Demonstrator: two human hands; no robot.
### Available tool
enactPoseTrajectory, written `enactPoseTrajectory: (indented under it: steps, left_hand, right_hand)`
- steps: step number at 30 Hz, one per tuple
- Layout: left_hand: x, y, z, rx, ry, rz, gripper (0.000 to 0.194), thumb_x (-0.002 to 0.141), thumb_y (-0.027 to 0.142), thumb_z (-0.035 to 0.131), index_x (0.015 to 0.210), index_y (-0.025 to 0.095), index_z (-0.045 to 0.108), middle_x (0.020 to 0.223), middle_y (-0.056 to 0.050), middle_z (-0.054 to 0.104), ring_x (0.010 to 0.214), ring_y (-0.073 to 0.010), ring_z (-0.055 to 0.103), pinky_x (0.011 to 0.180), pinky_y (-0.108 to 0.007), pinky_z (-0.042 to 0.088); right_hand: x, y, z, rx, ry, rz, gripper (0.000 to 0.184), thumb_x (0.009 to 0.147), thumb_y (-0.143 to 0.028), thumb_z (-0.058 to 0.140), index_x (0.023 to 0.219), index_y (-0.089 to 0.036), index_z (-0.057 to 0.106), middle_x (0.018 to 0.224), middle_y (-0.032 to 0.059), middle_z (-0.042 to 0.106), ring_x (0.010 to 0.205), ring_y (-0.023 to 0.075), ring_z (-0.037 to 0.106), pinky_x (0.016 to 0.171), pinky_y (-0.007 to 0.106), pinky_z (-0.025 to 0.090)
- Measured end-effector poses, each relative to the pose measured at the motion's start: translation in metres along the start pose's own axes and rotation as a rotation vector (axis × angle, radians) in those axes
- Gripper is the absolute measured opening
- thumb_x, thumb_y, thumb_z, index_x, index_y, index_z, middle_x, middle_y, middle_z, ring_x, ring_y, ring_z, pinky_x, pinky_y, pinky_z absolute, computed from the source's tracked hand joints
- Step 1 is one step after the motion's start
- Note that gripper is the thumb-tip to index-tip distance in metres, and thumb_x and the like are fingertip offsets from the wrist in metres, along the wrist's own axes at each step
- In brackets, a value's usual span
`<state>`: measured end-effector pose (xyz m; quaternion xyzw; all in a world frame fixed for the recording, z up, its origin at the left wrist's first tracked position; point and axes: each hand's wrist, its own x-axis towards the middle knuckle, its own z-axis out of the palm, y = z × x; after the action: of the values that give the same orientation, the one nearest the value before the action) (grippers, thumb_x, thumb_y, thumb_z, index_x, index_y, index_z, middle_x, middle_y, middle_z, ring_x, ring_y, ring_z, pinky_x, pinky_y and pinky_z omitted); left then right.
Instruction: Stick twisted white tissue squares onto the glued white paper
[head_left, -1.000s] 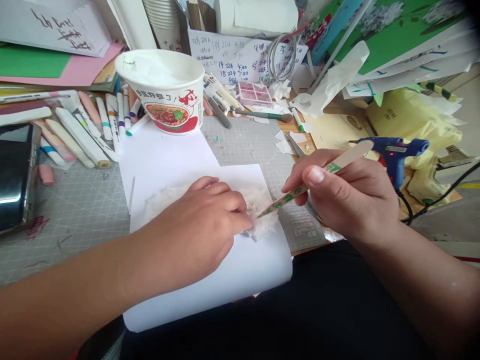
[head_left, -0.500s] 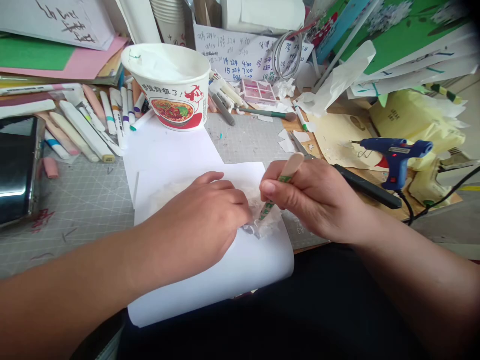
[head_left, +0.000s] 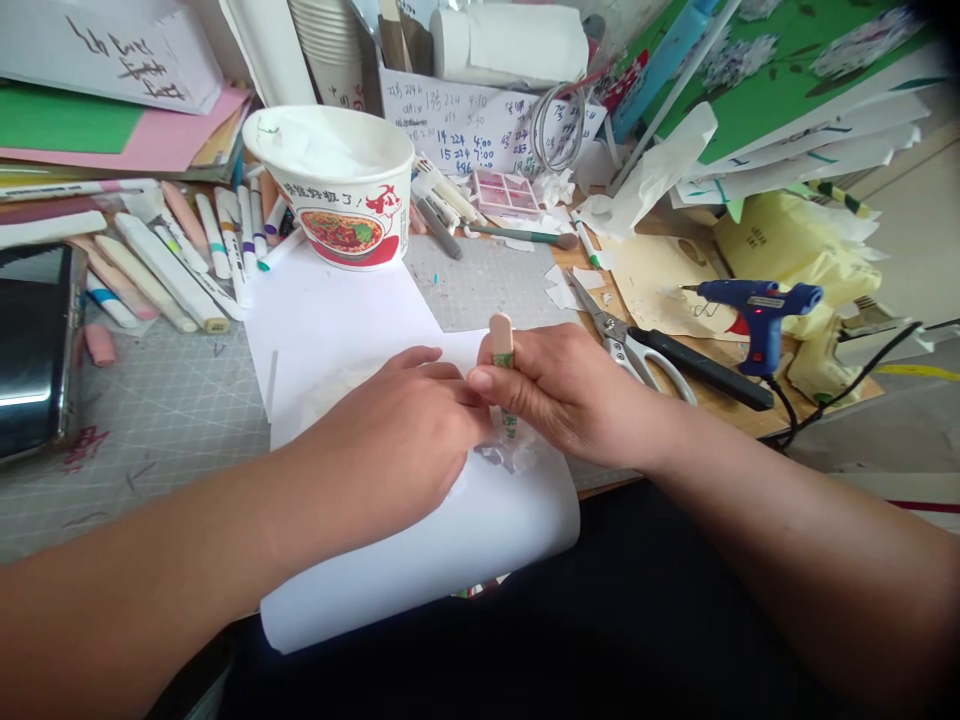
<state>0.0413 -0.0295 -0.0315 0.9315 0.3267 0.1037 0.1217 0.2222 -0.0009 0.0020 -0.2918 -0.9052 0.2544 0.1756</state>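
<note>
My right hand point(head_left: 559, 390) grips a flat wooden popsicle stick point(head_left: 501, 338) with green print. The stick is nearly upright, its lower end at a crumpled, translucent whitish sheet point(head_left: 514, 455), perhaps thin plastic or tissue. My left hand point(head_left: 420, 430) is palm down with bent fingers closed on this sheet's left part; its thumb and most fingertips are hidden. The two hands touch or almost touch. More of the whitish material point(head_left: 330, 390) shows beyond my left hand. Under it all lies white paper point(head_left: 420, 560), its near edge curling down over the table edge.
A paper noodle bowl point(head_left: 337, 190) stands behind the hands. Many markers point(head_left: 165, 270) lie at the left, beside a dark phone-like device point(head_left: 34, 350). Scissors point(head_left: 619, 335), a black-handled tool point(head_left: 701, 370) and a blue glue gun point(head_left: 761, 310) with a cord are at the right.
My right hand has moved left, closer to my left hand, and the stick has gone from slanted to nearly upright. The scissors show more now. My left hand stays on the sheet.
</note>
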Motion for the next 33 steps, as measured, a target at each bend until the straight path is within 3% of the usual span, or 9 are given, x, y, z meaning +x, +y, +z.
enactPoseTrajectory:
  steps: [8,15,17,22,25,30,33]
  left_hand:
    - [0.000,0.004,-0.007,-0.037,0.013,0.005,0.036,0.076,0.006,0.040,0.090,0.027,0.067,0.094,0.002,0.070,0.097,-0.0207,0.060,0.094,-0.044,0.038]
    - [0.000,0.003,-0.015,-0.111,-0.031,-0.005,0.040,0.077,0.005,0.040,0.096,0.027,0.068,0.097,0.004,0.071,0.092,-0.0179,0.060,0.095,-0.043,0.036]
    - [0.000,0.001,-0.017,-0.120,-0.030,0.000,0.040,0.077,0.005,0.040,0.096,0.026,0.068,0.096,0.003,0.070,0.090,-0.0172,0.060,0.095,-0.042,0.036]
    - [0.000,0.004,-0.019,-0.032,-0.004,-0.064,0.035,0.082,0.008,0.040,0.100,0.023,0.066,0.094,-0.002,0.065,0.089,-0.0197,0.055,0.090,-0.042,0.038]
    - [-0.001,0.010,-0.018,-0.026,-0.061,-0.083,0.032,0.085,0.013,0.044,0.107,0.025,0.064,0.097,-0.003,0.062,0.094,-0.0214,0.053,0.089,-0.043,0.037]
    - [-0.003,0.010,-0.019,-0.042,-0.115,-0.057,0.034,0.086,0.011,0.044,0.110,0.028,0.059,0.103,-0.001,0.062,0.099,-0.0188,0.055,0.099,-0.046,0.029]
    - [-0.003,-0.001,-0.028,-0.039,-0.075,-0.089,0.027,0.090,0.019,0.041,0.108,0.024,0.060,0.105,-0.002,0.063,0.101,-0.0199,0.056,0.094,-0.041,0.036]
  right_hand:
    - [-0.003,0.003,0.001,0.108,0.096,0.060,0.039,0.095,-0.043,0.042,0.068,-0.016,0.051,0.058,-0.0029,0.047,0.053,0.0082,0.041,0.053,0.024,0.029]
    - [-0.026,0.012,-0.018,0.535,0.580,0.213,0.036,0.092,-0.043,0.050,0.068,-0.017,0.056,0.055,-0.0043,0.048,0.047,0.0070,0.046,0.045,0.020,0.035]
    - [-0.033,0.015,-0.020,0.570,0.585,0.209,0.034,0.091,-0.043,0.051,0.069,-0.018,0.058,0.056,-0.0039,0.050,0.048,0.0077,0.049,0.046,0.020,0.038]
    - [-0.051,0.013,-0.024,0.509,0.453,0.189,0.031,0.089,-0.044,0.055,0.073,-0.019,0.062,0.061,-0.0012,0.057,0.055,0.0108,0.056,0.053,0.023,0.045]
    - [-0.061,0.011,-0.029,0.464,0.444,0.199,0.032,0.089,-0.044,0.056,0.072,-0.018,0.064,0.064,0.0003,0.060,0.056,0.0111,0.058,0.053,0.024,0.046]
    - [-0.076,0.019,-0.039,0.450,0.609,0.229,0.026,0.090,-0.038,0.057,0.078,-0.018,0.069,0.070,0.0018,0.064,0.057,0.0110,0.059,0.051,0.023,0.047]
    - [-0.087,0.024,-0.042,0.468,0.701,0.151,0.018,0.091,-0.032,0.056,0.095,-0.022,0.070,0.077,0.0014,0.067,0.062,0.0120,0.063,0.054,0.025,0.051]
